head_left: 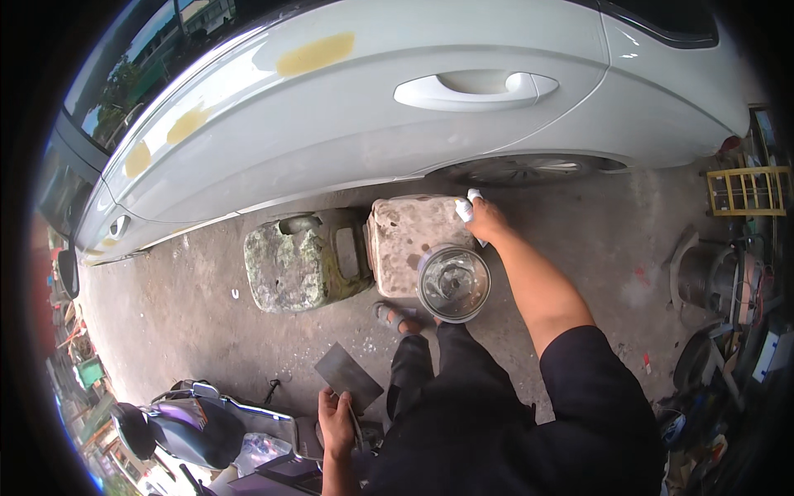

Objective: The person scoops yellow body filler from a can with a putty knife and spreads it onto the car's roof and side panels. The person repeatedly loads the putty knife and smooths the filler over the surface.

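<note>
My left hand (pixel 335 426) grips a dark grey square sheet (pixel 347 372), low in the head view. My right hand (pixel 484 221) reaches forward and is closed on a white object (pixel 463 208) at the edge of a stained pale block (pixel 395 240). Just below that hand, a round metal container (pixel 453 281) rests over the block's front corner, its contents hard to make out. Beside the block, on the left, lies a mottled greenish plastic jerrycan (pixel 277 269). Across the top is a white car's side (pixel 314 124) with yellowish patches (pixel 314 54) on it.
My feet (pixel 393 318) stand on the concrete floor (pixel 190 306). A scooter (pixel 190 430) is behind me at lower left. At right are a yellow metal rack (pixel 744 190), a machine (pixel 711 277) and piled dark clutter (pixel 703 355). Assorted items crowd the far left edge.
</note>
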The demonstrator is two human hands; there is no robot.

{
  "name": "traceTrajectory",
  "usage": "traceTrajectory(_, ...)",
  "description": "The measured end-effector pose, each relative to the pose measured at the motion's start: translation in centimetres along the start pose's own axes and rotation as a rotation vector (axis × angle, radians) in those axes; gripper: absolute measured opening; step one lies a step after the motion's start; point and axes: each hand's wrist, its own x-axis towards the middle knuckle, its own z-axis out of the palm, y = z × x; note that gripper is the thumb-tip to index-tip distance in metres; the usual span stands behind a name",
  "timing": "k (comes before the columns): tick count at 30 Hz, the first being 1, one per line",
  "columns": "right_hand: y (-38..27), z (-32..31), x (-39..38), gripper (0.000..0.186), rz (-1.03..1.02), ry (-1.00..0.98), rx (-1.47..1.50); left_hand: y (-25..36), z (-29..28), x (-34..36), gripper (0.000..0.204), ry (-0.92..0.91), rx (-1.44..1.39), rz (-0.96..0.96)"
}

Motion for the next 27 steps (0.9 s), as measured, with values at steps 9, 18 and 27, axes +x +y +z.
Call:
traceTrajectory(9, 0.0, 3.1, 0.5, 0.052, -0.105, 0.116, 0.061, -1.5, 1.8, -1.3, 0.036, 0.052, 0.068, -0.021)
traceTrajectory(18, 2.8, 0.4, -11.3, 0.023, -0.267, 0.239, 0.301, -0.8, 2.2, -0.7, 0.011, 0.002, -0.022, -0.099)
traceTrajectory(27, 0.2, -0.6, -13.9, 0.02, -0.263, 0.215, -0.041, 0.4, 1.6, -1.0, 0.013, 0.002, 0.025, -0.051)
